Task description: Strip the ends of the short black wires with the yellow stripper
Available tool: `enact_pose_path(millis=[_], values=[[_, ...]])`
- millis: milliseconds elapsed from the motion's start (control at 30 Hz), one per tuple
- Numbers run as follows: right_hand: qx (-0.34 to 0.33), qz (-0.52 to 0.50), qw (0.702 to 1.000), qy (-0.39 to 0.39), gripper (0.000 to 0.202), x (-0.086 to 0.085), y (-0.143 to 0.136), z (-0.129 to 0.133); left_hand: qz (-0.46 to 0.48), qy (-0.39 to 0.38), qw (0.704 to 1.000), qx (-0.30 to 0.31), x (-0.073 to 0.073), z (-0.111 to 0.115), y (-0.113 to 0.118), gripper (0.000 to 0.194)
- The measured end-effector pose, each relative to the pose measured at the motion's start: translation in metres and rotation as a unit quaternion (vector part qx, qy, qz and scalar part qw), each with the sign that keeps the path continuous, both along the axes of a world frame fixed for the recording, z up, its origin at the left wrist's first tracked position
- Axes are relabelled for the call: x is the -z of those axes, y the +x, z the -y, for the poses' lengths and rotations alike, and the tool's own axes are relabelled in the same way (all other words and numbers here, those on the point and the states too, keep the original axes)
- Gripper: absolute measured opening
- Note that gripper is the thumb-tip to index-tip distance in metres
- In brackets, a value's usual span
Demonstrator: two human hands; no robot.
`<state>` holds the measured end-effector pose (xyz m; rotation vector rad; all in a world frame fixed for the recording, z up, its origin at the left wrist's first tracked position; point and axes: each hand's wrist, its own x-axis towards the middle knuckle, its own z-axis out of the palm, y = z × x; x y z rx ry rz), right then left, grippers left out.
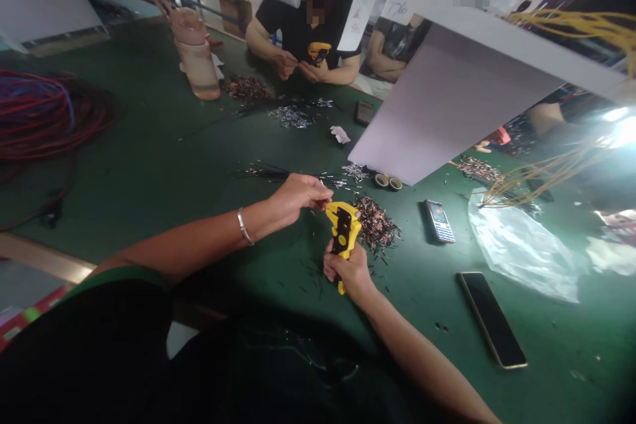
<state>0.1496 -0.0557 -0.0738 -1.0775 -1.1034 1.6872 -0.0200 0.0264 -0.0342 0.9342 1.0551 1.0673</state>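
Observation:
In the head view my right hand (355, 270) is wrapped round the handles of a yellow and black wire stripper (344, 224), held upright with its jaws toward the far side. The fingertips of my left hand (297, 195) are pinched together at the stripper's jaws. A thin wire appears to be between them, mostly hidden by the fingers. Just beyond my left hand lies a bundle of thin black wires (271, 172) with pale tips. Right of the stripper is a heap of short dark and copper-coloured offcuts (378, 224), and some dark scraps lie around my right hand.
A mobile phone with keys (439, 221), a smartphone (491, 320) and a clear plastic bag (524, 248) lie to the right. Two tape rolls (388, 181) sit by the white partition (447, 106). A bottle (197, 63) and red cable coil (44, 116) are leftward. Co-workers sit opposite.

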Motion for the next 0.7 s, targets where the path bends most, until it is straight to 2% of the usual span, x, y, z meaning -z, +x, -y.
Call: enact_pose_path(millis=[333, 467, 700], values=[[-0.001, -0.05, 0.999, 0.009, 0.018, 0.013, 0.004, -0.001, 0.016, -0.031, 0.999, -0.016, -0.008, 0.004, 0.002, 0.02], [-0.003, -0.062, 0.998, 0.014, 0.018, 0.006, 0.007, 0.001, 0.026, -0.012, 0.999, -0.027, -0.013, 0.001, -0.003, 0.017], [0.037, -0.054, 0.996, 0.061, 0.02, -0.017, 0.015, -0.007, -0.031, 0.059, 0.997, -0.046, -0.023, 0.008, 0.002, 0.016]])
